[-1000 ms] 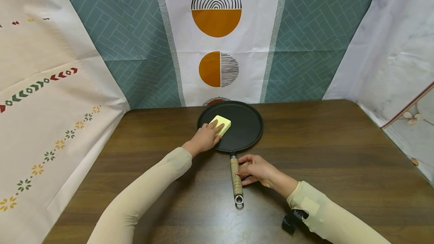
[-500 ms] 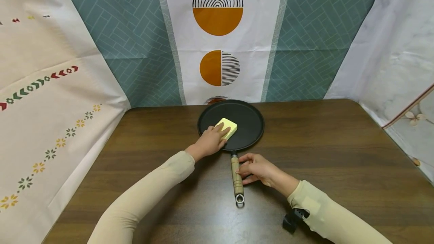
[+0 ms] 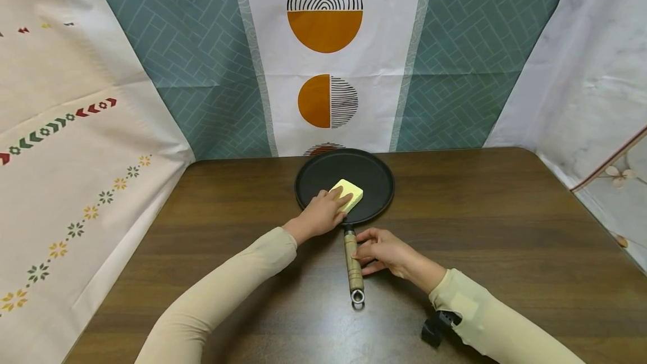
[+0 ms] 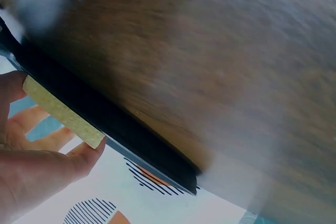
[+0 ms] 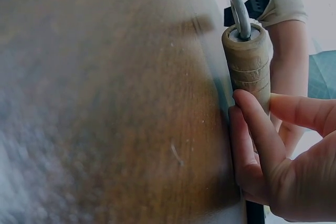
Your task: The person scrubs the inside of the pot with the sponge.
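A flat black pan [image 3: 376,181] lies on the table, its wooden handle [image 3: 355,278] pointing toward me. On the pan's near middle is a pale yellow sponge [image 3: 349,187], gripped by my left hand [image 3: 319,217] from above. In the left wrist view, the thumb and a finger hold opposite ends of the sponge [image 4: 63,113], its flat face against the pan [image 4: 115,119]. My right hand [image 3: 386,254] pinches the handle from its right side. The right wrist view shows thumb and fingers about the handle [image 5: 248,66], with a metal ring [image 5: 240,17] at its end.
The brown wooden table [image 3: 485,212] stretches out on both sides of the pan. A patterned cloth [image 3: 217,100] hangs just behind its far edge, and a white cloth [image 3: 101,150] lines the left. A black device [image 3: 438,327] is strapped at the right wrist.
My left hand has slid the sponge rightward and slightly nearer across the pan, from its left part to the near middle. The right hand and the handle stay where they were.
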Motion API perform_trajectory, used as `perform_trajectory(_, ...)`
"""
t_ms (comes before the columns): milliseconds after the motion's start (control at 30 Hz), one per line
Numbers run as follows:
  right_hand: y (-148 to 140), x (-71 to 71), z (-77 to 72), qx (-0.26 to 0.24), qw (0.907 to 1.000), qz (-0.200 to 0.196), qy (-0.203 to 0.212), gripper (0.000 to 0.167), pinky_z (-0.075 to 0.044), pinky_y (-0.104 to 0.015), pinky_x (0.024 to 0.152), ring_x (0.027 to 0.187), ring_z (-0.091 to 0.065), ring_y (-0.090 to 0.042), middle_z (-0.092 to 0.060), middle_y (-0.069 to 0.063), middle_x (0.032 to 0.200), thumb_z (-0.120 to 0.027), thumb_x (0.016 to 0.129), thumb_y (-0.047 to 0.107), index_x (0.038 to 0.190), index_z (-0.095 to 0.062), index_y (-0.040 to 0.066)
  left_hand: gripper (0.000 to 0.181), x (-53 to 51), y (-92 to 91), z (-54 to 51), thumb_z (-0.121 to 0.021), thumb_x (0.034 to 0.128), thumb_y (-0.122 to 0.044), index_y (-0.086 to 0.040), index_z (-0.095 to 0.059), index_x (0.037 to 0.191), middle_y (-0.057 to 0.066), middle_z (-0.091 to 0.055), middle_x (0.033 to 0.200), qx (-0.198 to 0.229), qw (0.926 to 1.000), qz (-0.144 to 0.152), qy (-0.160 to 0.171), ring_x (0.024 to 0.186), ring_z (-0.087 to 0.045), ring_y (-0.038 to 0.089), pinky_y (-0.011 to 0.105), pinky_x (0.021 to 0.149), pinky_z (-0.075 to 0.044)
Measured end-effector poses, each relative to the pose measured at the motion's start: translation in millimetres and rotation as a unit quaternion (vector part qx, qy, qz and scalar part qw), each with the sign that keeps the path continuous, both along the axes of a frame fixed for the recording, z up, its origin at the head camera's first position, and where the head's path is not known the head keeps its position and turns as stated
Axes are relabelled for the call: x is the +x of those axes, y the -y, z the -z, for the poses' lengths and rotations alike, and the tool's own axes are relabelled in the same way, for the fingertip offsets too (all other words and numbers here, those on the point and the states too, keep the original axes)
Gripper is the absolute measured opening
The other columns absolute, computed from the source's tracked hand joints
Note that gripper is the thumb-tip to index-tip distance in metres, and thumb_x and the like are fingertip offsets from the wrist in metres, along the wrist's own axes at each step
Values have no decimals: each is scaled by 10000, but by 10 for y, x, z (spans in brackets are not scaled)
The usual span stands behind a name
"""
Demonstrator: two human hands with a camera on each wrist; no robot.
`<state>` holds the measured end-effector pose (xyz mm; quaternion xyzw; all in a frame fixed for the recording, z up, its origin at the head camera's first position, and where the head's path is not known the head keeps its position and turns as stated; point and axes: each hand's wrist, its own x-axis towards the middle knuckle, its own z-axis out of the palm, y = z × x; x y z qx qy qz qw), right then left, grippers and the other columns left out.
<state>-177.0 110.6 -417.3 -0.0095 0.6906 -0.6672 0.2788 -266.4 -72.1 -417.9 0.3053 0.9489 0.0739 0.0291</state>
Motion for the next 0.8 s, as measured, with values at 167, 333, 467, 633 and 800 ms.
perform_trajectory(167,-1,-1,1,-20,10000,2,-13,467,-571,-361,661,771,-605,-213,-578,-156,970,-634,858,-23,1251,-404,-129,512,18,-71,-22,-548,990,-283,-182,-416,1475,151,-337,1520,38,10000,58,-4,1152,-478,369,491,917,-442)
perform_trajectory(333,-6,-3,2,13,10000,-17,-25,466,-571,-356,657,779,-607,-220,-584,-162,980,-634,866,-13,1257,-406,-125,507,25,-147,-47,-556,986,-275,-164,-434,1465,165,-362,1504,105,9998,156,-47,1135,-485,363,479,889,-454)
perform_trajectory(467,-10,-4,8,13,10000,-33,-26,470,-570,-349,657,785,-608,-219,-580,-157,978,-638,868,-3,1260,-406,-122,504,23,-177,-49,-555,988,-272,-184,-429,1468,159,-362,1505,106,9999,130,-39,1138,-489,362,477,892,-456)
perform_trajectory(633,-19,-6,24,-48,10000,-38,-36,477,-571,-352,664,782,-608,-200,-572,-150,978,-637,864,-1,1259,-400,-125,507,10,-182,-51,-547,992,-270,-204,-415,1476,150,-357,1509,151,9999,81,-10,1155,-484,371,485,907,-450)
perform_trajectory(800,-20,-6,32,-105,9999,-70,-65,488,-570,-351,667,778,-604,-184,-566,-145,978,-636,860,-4,1263,-390,-130,503,-32,-169,-62,-541,994,-280,-205,-416,1476,146,-362,1507,123,9997,-14,-230,1140,-490,371,481,901,-455)
